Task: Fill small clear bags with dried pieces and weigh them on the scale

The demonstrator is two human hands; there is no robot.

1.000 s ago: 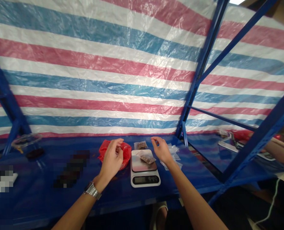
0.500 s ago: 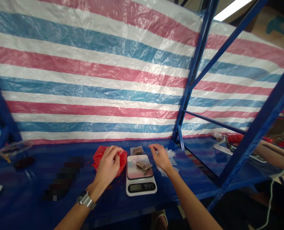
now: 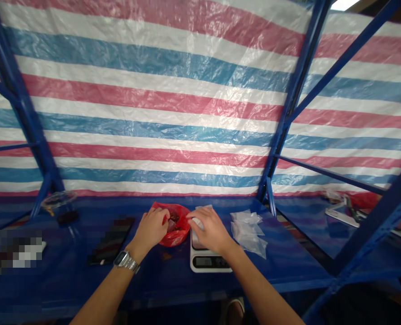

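Note:
A red plastic bag (image 3: 178, 238) sits open on the blue table, with dark reddish-brown pieces (image 3: 174, 218) inside. My left hand (image 3: 154, 227), with a metal watch at the wrist, has its fingers curled over the bag's left rim. Over the white kitchen scale (image 3: 195, 266) is my right hand (image 3: 207, 227), its fingertips by the bag's right rim and a gap between thumb and fingers. It hides most of the weighing plate, so I cannot see what lies there. A clear packet (image 3: 205, 207) shows partly behind the scale.
Several clear plastic bags (image 3: 249, 230) lie right of the scale. A dark flat object (image 3: 112, 239), partly pixelated, and a clear cup (image 3: 63, 210) with dark liquid are on the left. Blue frame posts (image 3: 281, 122) and a striped sheet (image 3: 159, 108) stand behind.
My right hand has moved left, from beside the scale to over it and near the red bag. My left hand has shifted to the bag's left rim, uncovering the contents. The view has turned left.

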